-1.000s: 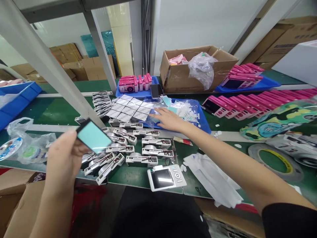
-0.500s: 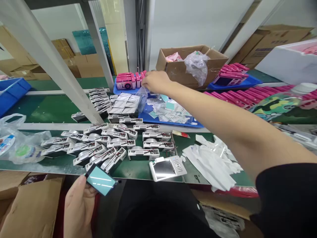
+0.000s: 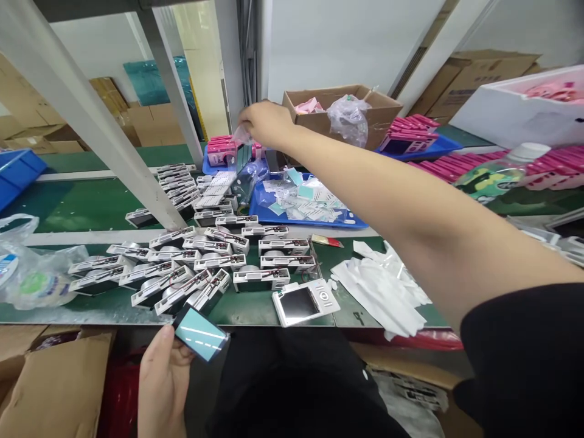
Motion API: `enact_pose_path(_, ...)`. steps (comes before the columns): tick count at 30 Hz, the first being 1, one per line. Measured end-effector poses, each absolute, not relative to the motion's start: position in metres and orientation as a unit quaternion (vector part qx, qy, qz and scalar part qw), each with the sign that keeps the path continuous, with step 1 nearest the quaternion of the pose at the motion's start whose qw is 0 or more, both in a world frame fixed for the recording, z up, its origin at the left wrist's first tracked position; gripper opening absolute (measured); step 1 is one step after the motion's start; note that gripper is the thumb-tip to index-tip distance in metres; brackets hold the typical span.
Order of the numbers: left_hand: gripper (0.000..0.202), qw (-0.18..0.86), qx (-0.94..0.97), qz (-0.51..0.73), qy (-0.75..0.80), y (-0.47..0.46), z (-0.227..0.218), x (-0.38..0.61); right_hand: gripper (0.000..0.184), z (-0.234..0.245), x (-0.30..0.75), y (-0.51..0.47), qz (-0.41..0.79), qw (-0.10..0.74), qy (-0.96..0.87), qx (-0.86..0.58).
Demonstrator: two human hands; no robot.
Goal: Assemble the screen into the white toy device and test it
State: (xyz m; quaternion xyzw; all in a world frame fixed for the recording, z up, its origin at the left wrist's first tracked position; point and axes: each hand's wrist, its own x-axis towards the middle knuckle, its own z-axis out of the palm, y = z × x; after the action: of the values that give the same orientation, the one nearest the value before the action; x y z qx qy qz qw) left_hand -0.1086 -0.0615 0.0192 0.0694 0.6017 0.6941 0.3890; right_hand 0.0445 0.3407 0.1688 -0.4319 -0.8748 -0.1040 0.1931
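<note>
My left hand (image 3: 162,380) is low at the table's near edge, closed on a small black-framed screen panel (image 3: 201,334) with a pale teal face. My right hand (image 3: 264,123) reaches far forward, pinching the top of a clear plastic bag (image 3: 249,173) that hangs over the left end of a blue tray (image 3: 349,221) of small film-covered pieces. Several white camera shells (image 3: 219,263) lie in rows on the green table between my hands. One white camera back with a screen (image 3: 305,300) sits near the front edge.
Pink cameras (image 3: 223,152) stand on a far blue tray. A cardboard box (image 3: 340,109) with a plastic bag stands behind. White wrappers (image 3: 381,289) lie at right. A slanted metal post (image 3: 91,118) crosses the left. Open cardboard boxes (image 3: 55,377) sit below the table.
My right hand rose from the blue tray and moved back and left, lifting the clear bag. My left hand dropped from chest height to the table's near edge with the screen panel.
</note>
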Motion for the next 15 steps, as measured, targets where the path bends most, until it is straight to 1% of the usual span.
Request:
enact_pose_path(5, 0.038, 0.389, 0.07, 0.682, 0.616, -0.067, 0.016, -0.09, 0.038, 0.171, 0.035, 0.345, -0.093, 0.202, -0.886, -0.407)
enact_pose_path(8, 0.04, 0.385, 0.071, 0.67, 0.63, -0.069, 0.014, -0.087, 0.034, 0.169, 0.043, 0.344, -0.088, 0.188, -0.893, -0.4)
enact_pose_path(13, 0.047, 0.401, 0.087, 0.65, 0.639, -0.065, 0.01, -0.081, 0.017, 0.151, 0.084, 0.332, -0.073, 0.103, -0.908, -0.399)
enact_pose_path(15, 0.048, 0.417, 0.098, 0.64, 0.637, -0.061, 0.008, -0.077, 0.017, 0.139, 0.111, 0.32, -0.061, 0.067, -0.909, -0.406)
